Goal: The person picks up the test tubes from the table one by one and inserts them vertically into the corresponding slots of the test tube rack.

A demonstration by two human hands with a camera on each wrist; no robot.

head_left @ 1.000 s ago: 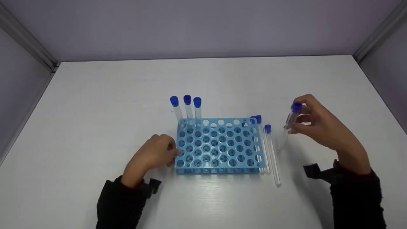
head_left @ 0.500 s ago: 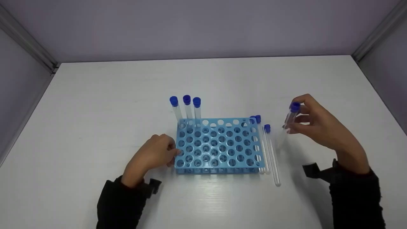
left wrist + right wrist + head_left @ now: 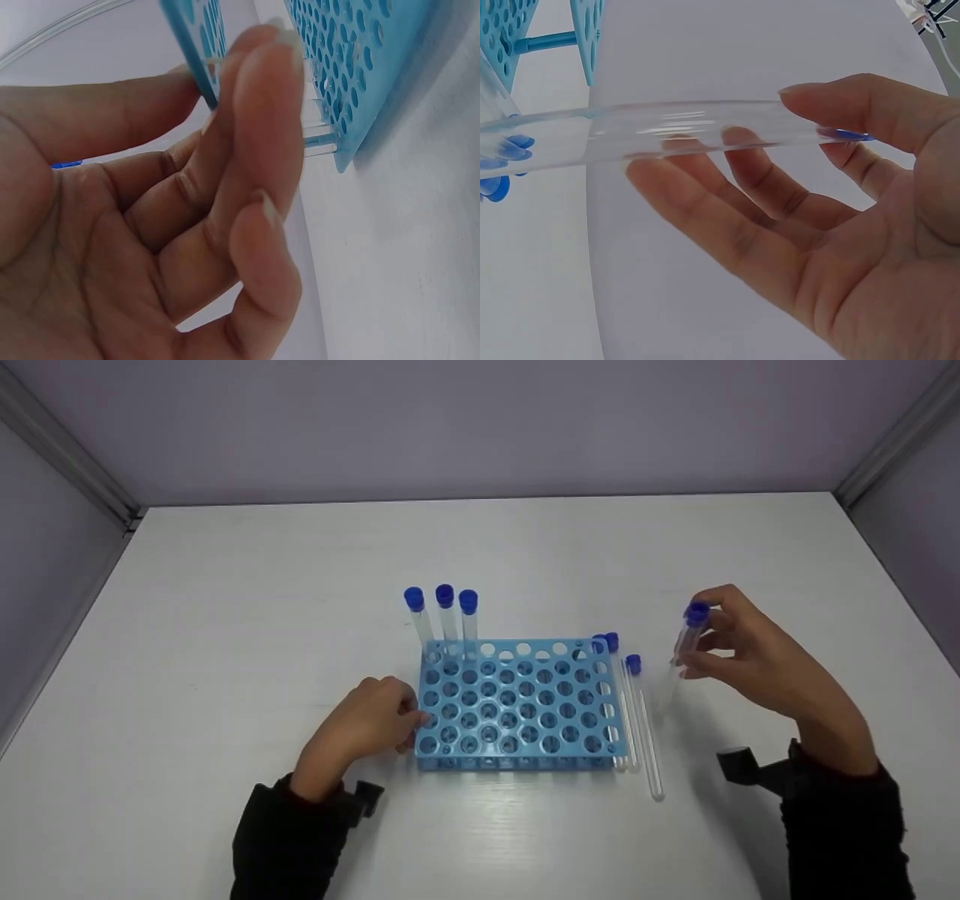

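Note:
My left hand grips the left edge of a light blue test tube rack, thumb on the upper plate and fingers below it. In the left wrist view the upper plate passes between thumb and fingers. Right of the rack, my right hand holds a clear test tube by its upper part, blue cap up, slightly tilted above the table. The right wrist view shows the tube between thumb and fingertips. Three capped tubes stand in the rack's back left corner.
Three more capped tubes lie on the white table along the rack's right side, their caps toward the back. A grey wall rises behind the table, with side panels left and right.

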